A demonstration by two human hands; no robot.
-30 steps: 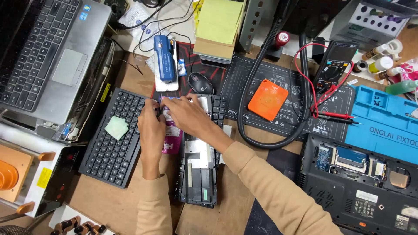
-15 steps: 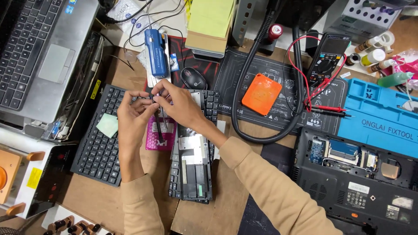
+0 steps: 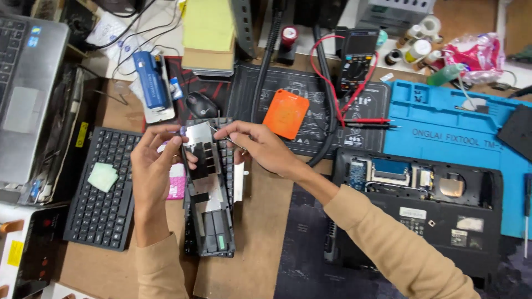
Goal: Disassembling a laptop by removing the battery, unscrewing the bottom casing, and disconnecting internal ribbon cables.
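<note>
A long black laptop part [image 3: 209, 221] with a silver metal plate [image 3: 198, 138] on its upper end lies upright on the brown bench. My left hand [image 3: 152, 169] pinches the plate's top left corner with thumb and fingertips. My right hand [image 3: 257, 147] is at the top right of the part and grips a thin metal tool [image 3: 228, 139], whose tip rests near the plate's upper edge. A small pink item [image 3: 177, 185] lies partly under my left hand.
A black keyboard [image 3: 88, 213] with a green pad [image 3: 103, 176] lies at left, beside a silver laptop [image 3: 27, 94]. Behind are a mouse [image 3: 200, 104], an orange pad [image 3: 285, 113] and a multimeter [image 3: 357, 58]. An opened laptop base [image 3: 438, 221] and a blue mat [image 3: 454, 130] lie at right.
My hands have drawn apart from over the pink item to the two top corners of the part. The view has shifted left and down a little.
</note>
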